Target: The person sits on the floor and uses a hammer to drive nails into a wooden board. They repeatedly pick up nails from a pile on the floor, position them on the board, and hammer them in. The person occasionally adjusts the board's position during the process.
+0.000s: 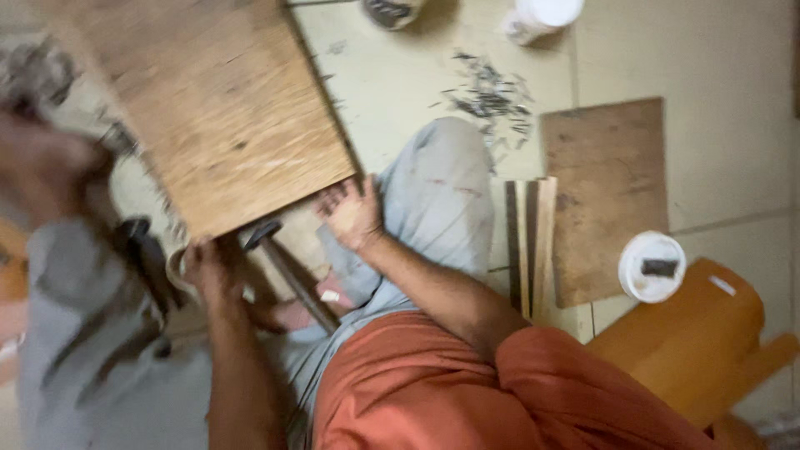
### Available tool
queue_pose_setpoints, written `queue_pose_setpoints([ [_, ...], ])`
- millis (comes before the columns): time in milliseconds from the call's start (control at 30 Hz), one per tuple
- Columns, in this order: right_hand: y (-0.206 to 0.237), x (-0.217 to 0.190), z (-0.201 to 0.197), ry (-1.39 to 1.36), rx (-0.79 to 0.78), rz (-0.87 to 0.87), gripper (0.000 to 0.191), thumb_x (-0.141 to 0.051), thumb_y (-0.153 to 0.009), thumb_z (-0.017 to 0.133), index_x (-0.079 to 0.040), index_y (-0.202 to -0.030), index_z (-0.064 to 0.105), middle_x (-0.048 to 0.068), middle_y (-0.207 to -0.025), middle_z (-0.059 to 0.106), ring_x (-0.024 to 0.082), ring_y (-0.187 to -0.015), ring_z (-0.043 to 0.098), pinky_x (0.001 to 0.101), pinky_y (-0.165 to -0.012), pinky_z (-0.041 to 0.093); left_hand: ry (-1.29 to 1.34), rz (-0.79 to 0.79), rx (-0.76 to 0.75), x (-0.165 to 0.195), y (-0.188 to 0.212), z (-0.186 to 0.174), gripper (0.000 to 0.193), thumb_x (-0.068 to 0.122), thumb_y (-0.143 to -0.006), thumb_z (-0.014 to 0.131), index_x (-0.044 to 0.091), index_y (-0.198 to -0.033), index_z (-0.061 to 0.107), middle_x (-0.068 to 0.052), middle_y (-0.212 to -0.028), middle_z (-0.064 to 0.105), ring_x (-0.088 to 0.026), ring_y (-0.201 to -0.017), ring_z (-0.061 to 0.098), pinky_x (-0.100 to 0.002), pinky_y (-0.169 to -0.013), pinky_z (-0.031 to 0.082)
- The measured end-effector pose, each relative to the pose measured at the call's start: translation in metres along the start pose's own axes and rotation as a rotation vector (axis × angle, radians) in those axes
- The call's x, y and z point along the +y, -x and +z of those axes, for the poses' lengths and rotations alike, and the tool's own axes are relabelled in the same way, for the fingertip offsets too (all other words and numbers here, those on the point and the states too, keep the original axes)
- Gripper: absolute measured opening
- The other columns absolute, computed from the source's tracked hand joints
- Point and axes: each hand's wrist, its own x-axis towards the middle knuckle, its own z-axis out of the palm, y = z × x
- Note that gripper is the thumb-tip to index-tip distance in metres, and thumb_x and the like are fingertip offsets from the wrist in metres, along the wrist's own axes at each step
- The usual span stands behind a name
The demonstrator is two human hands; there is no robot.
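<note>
**Board propped over the lap, both hands at its near edge**

Seated on a pale tiled floor (717, 75), knee in grey trousers (446, 179) raised. Large rectangular panel of brown plywood (208, 100) tilted across the lap, near edge low, probably so that edge can be reached from below.

Left hand (212, 268) under the panel's near edge, fingers curled; whether around the hammer or merely against the wood, cannot tell. Hammer with dark head and long wooden handle (287, 271) lying slantwise between the two hands, head just under the board's edge.

Right hand (352, 212) at the near corner, palm up, fingers spread and gripping nothing, seemingly steadying the corner.

Scatter of small dark nails (492, 96) beyond the knee, within reach. Narrow wooden strips (531, 242) beside a smaller brown board (608, 192); round white tub (652, 267) to the right.
</note>
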Motion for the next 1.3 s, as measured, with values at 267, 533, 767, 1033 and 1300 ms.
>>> queue_pose_setpoints([
  [267, 0.001, 0.002, -0.001, 0.162, 0.167, -0.007, 0.077, -0.077, -0.087, 0.053, -0.021, -0.14, 0.052, 0.002, -0.129, 0.056, 0.02, -0.114, 0.051, 0.0431, -0.097, 0.043, -0.237, -0.128, 0.087, 0.001, 0.006, -0.009, 0.013, 0.017, -0.115, 0.056, 0.011, -0.125, 0.061, -0.002, -0.104, 0.064, -0.015, -0.083, 0.062, -0.028, -0.067, 0.053],
  [533, 0.074, -0.09, -0.002, 1.224, -0.107, -0.33, 0.039, -0.04, -0.098, 0.066, -0.015, -0.127, 0.064, 0.004, -0.119, 0.07, 0.016, -0.106, 0.068, 0.0339, -0.091, 0.057, -0.256, -0.17, 0.106, -0.007, 0.007, -0.01, 0.014, 0.018, -0.113, 0.055, 0.013, -0.125, 0.059, -0.003, -0.104, 0.067, -0.013, -0.078, 0.061, -0.028, -0.059, 0.049],
  [767, 0.07, -0.312, -0.036, 1.65, 0.538, -0.757, 0.013, -0.019, -0.096, 0.07, -0.013, -0.107, 0.072, 0.005, -0.111, 0.074, 0.017, -0.099, 0.071, 0.0338, -0.087, 0.059, -0.297, -0.249, 0.133, -0.014, 0.004, -0.026, 0.019, 0.026, -0.117, 0.052, 0.011, -0.125, 0.059, -0.002, -0.104, 0.067, -0.015, -0.08, 0.061, -0.029, -0.063, 0.05],
  [1033, 0.025, -0.358, -0.081, 2.228, 0.403, -0.856, 0.01, -0.019, -0.092, 0.071, -0.01, -0.092, 0.076, 0.012, -0.098, 0.072, 0.035, -0.096, 0.067, 0.0465, -0.083, 0.054, -0.402, -0.324, 0.179, -0.038, 0.035, -0.037, 0.028, 0.016, -0.105, 0.062, 0.007, -0.129, 0.053, -0.008, -0.114, 0.069, -0.019, -0.095, 0.069, -0.032, -0.074, 0.057],
  [1300, -0.02, -0.34, -0.057, 2.446, 0.557, -0.914, 0.016, -0.014, -0.089, 0.064, -0.004, -0.083, 0.074, 0.019, -0.093, 0.071, 0.038, -0.086, 0.069, 0.0495, -0.074, 0.057, -1.194, -0.183, -0.125, -0.054, 0.086, -0.033, 0.058, 0.028, -0.096, 0.071, 0.002, -0.146, 0.058, -0.019, -0.114, 0.074, -0.025, -0.098, 0.07, -0.035, -0.082, 0.055],
])
